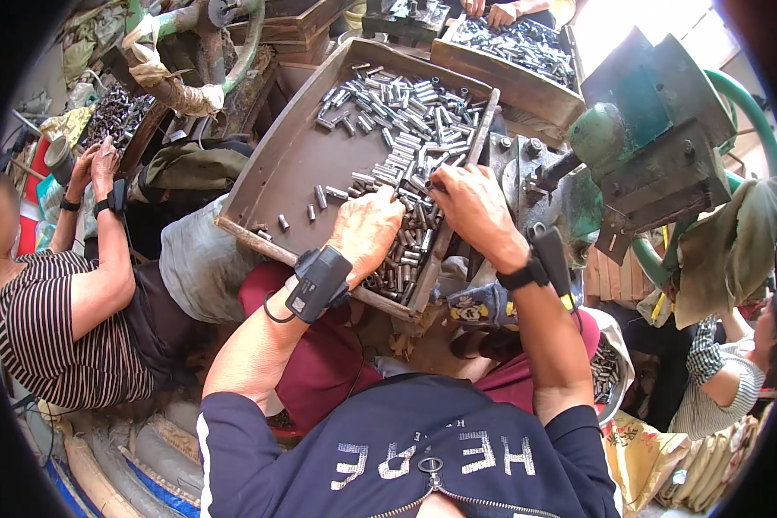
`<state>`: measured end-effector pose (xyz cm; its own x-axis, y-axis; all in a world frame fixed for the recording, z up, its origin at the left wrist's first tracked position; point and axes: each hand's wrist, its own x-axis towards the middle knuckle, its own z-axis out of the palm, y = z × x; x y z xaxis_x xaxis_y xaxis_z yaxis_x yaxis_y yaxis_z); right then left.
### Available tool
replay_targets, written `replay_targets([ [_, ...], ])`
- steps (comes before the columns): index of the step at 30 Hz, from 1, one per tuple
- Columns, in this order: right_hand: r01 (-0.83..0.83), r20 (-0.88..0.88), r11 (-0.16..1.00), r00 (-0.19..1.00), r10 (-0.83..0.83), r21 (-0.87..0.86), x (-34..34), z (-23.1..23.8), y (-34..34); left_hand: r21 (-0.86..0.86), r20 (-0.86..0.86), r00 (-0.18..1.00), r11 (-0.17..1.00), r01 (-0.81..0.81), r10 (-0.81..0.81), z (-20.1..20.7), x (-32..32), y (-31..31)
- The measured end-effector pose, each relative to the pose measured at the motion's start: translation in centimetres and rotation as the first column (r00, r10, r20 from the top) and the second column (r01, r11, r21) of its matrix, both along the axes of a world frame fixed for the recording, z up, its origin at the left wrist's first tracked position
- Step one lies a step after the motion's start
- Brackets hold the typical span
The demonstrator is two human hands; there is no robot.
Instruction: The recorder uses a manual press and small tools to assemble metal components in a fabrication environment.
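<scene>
From the head view, a shallow metal tray (293, 164) tilts across the person's lap, and a heap of small grey metal tubes (406, 129) fills its half from 12 to 4 o'clock. The left hand (364, 231) lies palm down on the tubes near the tray's 5 o'clock rim, its grip curled together over several of them; which ones it pinches I cannot tell. The right hand (473, 207) sits just beside it at 3 o'clock, its grip clamped on 1 tube at the tray's edge. Each wrist carries a black strapped device (319, 281). A green machine (656, 129) stands at 2 o'clock of the tray. At 9 o'clock, a person in a striped shirt (52, 332) sits with both hands raised. A 2nd tray of tubes (514, 52) lies at 1 o'clock, with another person's hands at its far rim.
</scene>
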<state>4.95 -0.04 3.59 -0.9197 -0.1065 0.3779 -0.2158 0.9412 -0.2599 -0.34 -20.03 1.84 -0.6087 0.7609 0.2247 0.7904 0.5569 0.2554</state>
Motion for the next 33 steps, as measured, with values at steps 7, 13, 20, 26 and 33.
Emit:
replay_targets([
  [7,0.136,0.209,0.445,0.971,0.119,-0.885,5.0,1.5,-0.7,-0.158,-0.041,0.994,0.983,0.093,-0.101,0.7,0.2,0.8],
  [13,0.107,0.153,0.314,0.98,0.126,-0.943,5.5,1.7,-1.0,0.111,0.059,0.998,0.993,-0.028,0.021,0.5,-0.2,-0.5],
  [20,-0.092,-0.181,0.88,0.983,0.007,-0.467,4.6,3.1,-2.9,0.358,0.91,0.362,0.823,-0.44,-0.203,3.6,0.9,-2.0],
  [26,-0.093,-0.049,0.82,0.996,0.079,-0.564,6.1,2.6,-3.6,0.386,0.88,0.064,0.631,-0.673,-0.47,3.5,2.7,-2.5],
  [33,-0.145,-0.325,0.942,0.945,0.041,-0.302,7.4,2.2,-4.9,0.37,0.69,-0.168,0.542,-0.755,-0.704,3.0,5.0,-1.8],
])
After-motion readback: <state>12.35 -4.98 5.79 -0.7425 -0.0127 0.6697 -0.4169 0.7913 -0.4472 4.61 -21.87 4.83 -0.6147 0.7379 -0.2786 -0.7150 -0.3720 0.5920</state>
